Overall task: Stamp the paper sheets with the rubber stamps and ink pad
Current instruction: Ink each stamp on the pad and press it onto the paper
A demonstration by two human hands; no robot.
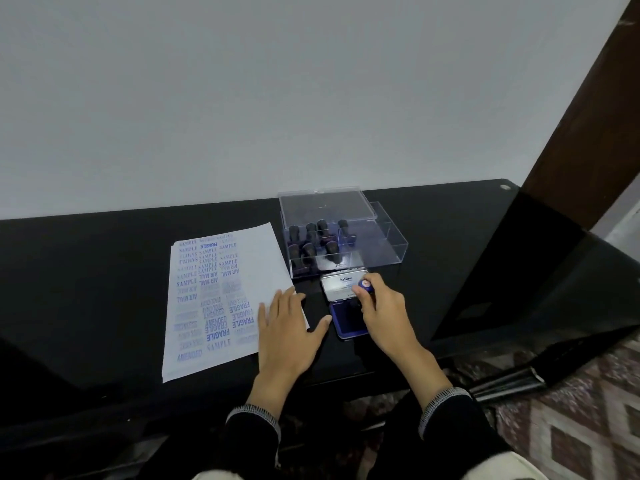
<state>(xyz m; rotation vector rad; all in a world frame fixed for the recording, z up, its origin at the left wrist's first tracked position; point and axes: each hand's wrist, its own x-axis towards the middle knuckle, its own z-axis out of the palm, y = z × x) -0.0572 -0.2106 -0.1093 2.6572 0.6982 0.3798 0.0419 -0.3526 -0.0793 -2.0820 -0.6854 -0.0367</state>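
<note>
While lying flat on the black table [86,271], the paper sheet [221,299] at left is covered w/ blue stamp prints (SAMPLE, AIR MAIL, FRAGILE, AMENDED). Left hand [289,327] rests on its right edge, fingers straight & spread, holding nothing. Next right, the ink pad [346,320] sits open, lid up. Right hand [381,306] grips a rubber stamp [365,285] set down on the pad. Behind, a clear box [388,237] holds more stamps [311,237].

The right hand [379,306] holds a stamp [364,289] down on the open ink pad [346,306]; the left hand [287,327] lies flat on the stamped paper sheet [214,299].
</note>
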